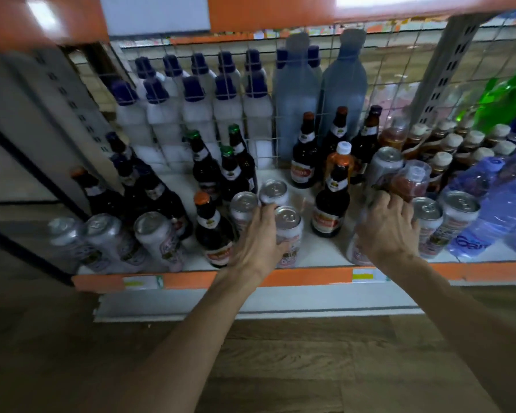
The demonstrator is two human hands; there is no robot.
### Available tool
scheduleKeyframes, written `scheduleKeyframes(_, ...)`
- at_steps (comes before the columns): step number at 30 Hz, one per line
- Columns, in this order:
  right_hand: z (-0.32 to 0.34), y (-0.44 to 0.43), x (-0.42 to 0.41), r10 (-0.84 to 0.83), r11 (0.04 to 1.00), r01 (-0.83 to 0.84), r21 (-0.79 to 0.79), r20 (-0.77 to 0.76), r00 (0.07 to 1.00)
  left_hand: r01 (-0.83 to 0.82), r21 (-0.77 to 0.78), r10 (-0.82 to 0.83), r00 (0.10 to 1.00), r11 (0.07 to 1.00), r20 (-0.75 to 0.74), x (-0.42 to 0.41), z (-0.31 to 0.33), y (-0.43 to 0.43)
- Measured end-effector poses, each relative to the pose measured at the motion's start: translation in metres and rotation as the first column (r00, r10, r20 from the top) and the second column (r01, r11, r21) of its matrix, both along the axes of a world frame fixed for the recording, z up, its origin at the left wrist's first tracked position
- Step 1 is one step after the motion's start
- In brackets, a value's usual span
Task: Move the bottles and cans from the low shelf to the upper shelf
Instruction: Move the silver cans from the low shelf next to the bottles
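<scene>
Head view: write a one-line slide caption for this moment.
At the low shelf, the left hand grips a silver can while the right hand covers another can among brown bottles.

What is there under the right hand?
A can: only its lower side shows below the right hand. Its top is covered, so the grip on it cannot be seen.

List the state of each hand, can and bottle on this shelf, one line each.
left hand: grips the front can, upright on the low shelf.
right hand: over a second can; grip unclear.
brown bottle: upright, capped.
orange bottle: upright, white cap on.
</scene>
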State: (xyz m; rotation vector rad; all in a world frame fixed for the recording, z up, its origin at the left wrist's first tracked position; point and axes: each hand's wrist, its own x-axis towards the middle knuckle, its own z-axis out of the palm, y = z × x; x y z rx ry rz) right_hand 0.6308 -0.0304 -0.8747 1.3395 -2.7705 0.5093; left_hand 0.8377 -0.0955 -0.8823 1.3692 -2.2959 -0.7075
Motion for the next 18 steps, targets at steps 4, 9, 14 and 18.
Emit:
scheduleKeyframes(4, 0.001, 0.003, -0.012, 0.004, 0.997, -0.016, 0.081, 0.146, 0.989, -0.002, 0.023, -0.001, 0.994, 1.000, 0.110, -0.011, 0.005, -0.001)
scheduleKeyframes(9, 0.008, 0.006, -0.006, 0.083, 0.982, -0.114, 0.153, 0.194, 0.977, -0.065, 0.000, 0.065, 0.993, 0.998, 0.094, -0.024, -0.001, -0.002)
scheduleKeyframes(14, 0.006, 0.004, 0.017, 0.152, 0.977, -0.176, 0.123, 0.186, 0.971, -0.020, 0.015, 0.020, 1.000, 1.000, 0.007, -0.018, -0.003, -0.005)
scheduleKeyframes(18, 0.022, 0.008, 0.022, 0.115, 0.993, -0.120, 0.001, 0.285, 0.952, 0.017, 0.019, -0.016, 0.997, 1.000, -0.078, -0.014, 0.032, -0.001)
